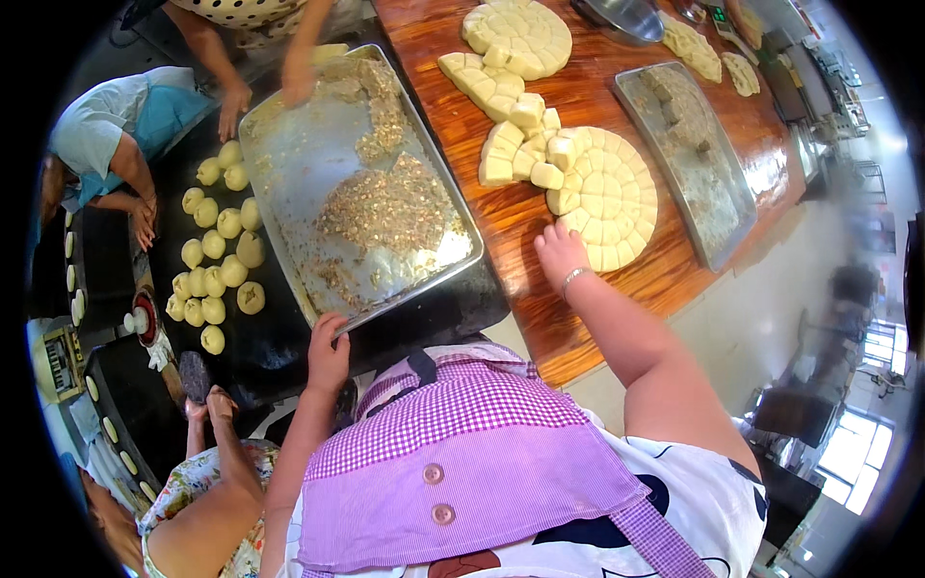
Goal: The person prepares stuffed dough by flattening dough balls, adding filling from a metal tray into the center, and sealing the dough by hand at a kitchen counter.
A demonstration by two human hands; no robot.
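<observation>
Wooden desk: glossy, grain streaked, light glaring off a varnish-like finish. Black desk: smooth, low sheen. Large tray: bare metal, shiny under greasy smears; filling in it rough, coarse, moist-looking. Narrower tray: metal, duller, residue-streaked. Cut dough: matt, smooth-faced. Dough balls: smooth, faint sheen. Bowl: polished metal. Apron: matt woven cloth; buttons smooth, plastic-looking. Bracelet: shiny, metal-looking.

Wearing a purple-and-white fabric apron: gingham panel joined to a finely striped panel, two round brownish buttons mid-panel, gingham strap off one corner. White short-sleeved top, large black patches. Right hand: silver-toned bracelet at wrist.
</observation>
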